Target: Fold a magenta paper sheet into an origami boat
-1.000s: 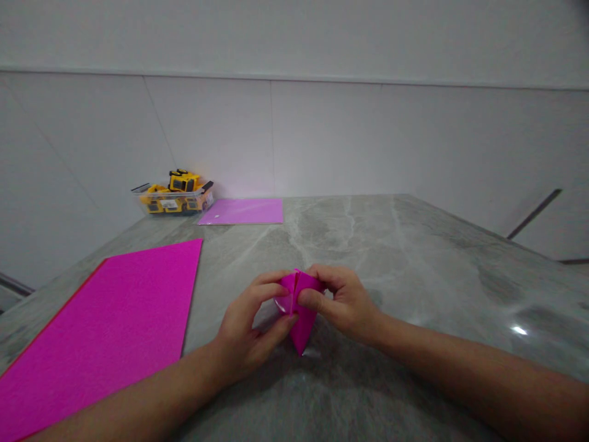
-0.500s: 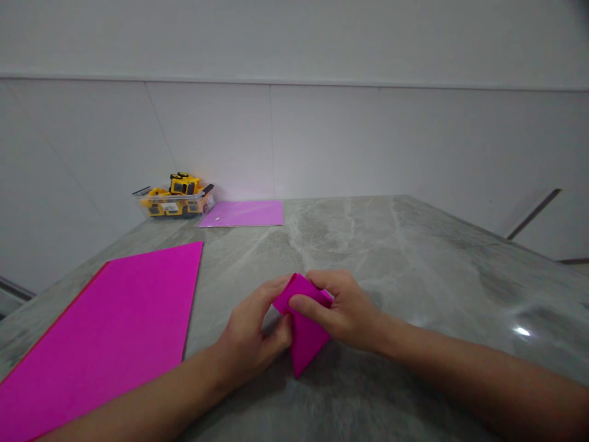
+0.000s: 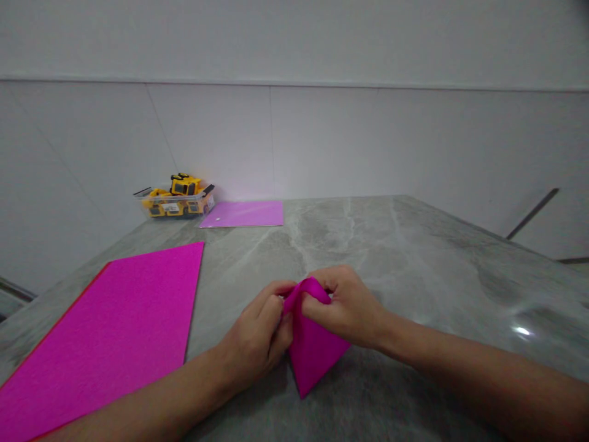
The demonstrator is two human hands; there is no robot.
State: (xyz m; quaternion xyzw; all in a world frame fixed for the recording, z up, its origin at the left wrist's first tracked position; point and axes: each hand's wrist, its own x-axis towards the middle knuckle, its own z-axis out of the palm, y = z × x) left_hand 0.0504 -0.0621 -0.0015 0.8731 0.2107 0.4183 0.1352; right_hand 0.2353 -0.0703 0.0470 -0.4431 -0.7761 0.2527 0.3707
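Folded paper (image 3: 317, 353) has a pink sheet (image 3: 124, 331) leftward, toy tub (image 3: 170, 208) farther back

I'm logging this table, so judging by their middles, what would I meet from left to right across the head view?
Big flat pink piece, clear container of yellow toys, left hand, folded pink paper, right hand.

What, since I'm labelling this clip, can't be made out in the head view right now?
Head view: parts of the folded pink paper's upper sides, covered by the left hand and right hand.
Head view: the large pink sheet's near left corner, cut off by the picture's edge.
Head view: any wording on the white label, too small to read.
Head view: exact shapes of the lower yellow toys, blurred behind the clear box's wall.
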